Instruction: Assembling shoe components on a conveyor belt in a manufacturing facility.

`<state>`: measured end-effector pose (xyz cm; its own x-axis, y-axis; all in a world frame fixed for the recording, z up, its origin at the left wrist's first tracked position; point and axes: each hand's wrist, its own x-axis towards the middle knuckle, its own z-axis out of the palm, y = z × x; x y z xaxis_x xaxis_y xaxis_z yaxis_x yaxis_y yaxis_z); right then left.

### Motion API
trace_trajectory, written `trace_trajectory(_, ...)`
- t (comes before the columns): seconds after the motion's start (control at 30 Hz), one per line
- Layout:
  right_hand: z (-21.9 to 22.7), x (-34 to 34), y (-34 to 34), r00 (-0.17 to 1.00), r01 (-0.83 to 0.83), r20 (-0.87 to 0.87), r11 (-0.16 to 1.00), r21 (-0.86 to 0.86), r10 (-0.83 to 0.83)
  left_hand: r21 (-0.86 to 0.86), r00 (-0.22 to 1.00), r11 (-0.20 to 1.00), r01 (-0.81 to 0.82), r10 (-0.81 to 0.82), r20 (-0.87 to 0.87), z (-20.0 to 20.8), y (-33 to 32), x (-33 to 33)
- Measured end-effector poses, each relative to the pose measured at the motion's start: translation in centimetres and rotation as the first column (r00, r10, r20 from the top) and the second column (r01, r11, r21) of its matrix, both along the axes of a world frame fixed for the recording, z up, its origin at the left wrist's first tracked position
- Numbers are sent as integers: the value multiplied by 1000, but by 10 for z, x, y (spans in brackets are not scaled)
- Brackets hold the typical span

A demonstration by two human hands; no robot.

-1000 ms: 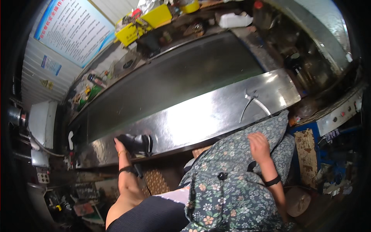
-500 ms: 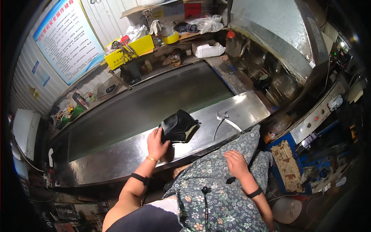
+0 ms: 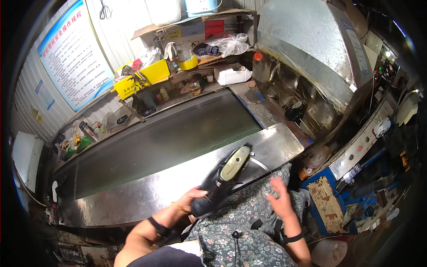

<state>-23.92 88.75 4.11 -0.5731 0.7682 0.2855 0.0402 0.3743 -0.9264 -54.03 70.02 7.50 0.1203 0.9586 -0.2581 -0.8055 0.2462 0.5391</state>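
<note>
Hands are apart. Left hand (image 3: pixel 190 198) is clamped on the lower end of a black shoe (image 3: pixel 212 190): thumb on the near side, the other fingers mostly hidden, so can't tell how deep the grip goes. Right hand (image 3: pixel 279 196) is empty, fingers spread, over the floral apron (image 3: pixel 224 238), clear of the shoe.

Shoe sits over the near edge of the steel surface (image 3: pixel 147 191), tilted, far end pointing up and right, pale underside (image 3: pixel 232 168) turned up. Can't tell whether it touches the steel. A curved light metal handle (image 3: pixel 261 164) shows just beside the shoe's far end; the rest of that tool is mostly hidden behind it.

Risks, my read:
- One-hand hold at one end, so the far end has leverage. A loose thumb could let the shoe roll or drop off the near edge toward the apron.
- Tool beside the far end: a low swing could knock it along the steel or scuff the upper. The polished-looking plate likely gives little friction.
- Right hand reaching in without a clear sightline could catch the handle instead of the shoe.
- Apron cloth bunched close under the shoe: it could snag if the shoe is lowered there.
</note>
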Motion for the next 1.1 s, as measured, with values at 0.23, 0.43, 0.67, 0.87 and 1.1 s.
trace_trajectory(0.23,120,48,19,862,370,-428,914,165,-272,123,883,959,257,-181,-432,35,111,104)
trace_trajectory(0.43,118,20,-40,859,7,408,803,596,-311,118,625,950,290,-95,-775,-13,192,158)
trace_trajectory(0.67,107,38,-13,897,40,399,934,356,-191,150,575,988,40,100,-812,-35,187,179)
trace_trajectory(0.87,-24,71,-72,890,437,209,890,-130,-406,472,177,803,365,437,-882,2,148,164)
trace_trajectory(1.1,31,54,-22,968,236,43,841,-487,-246,230,645,956,179,63,-762,24,183,113)
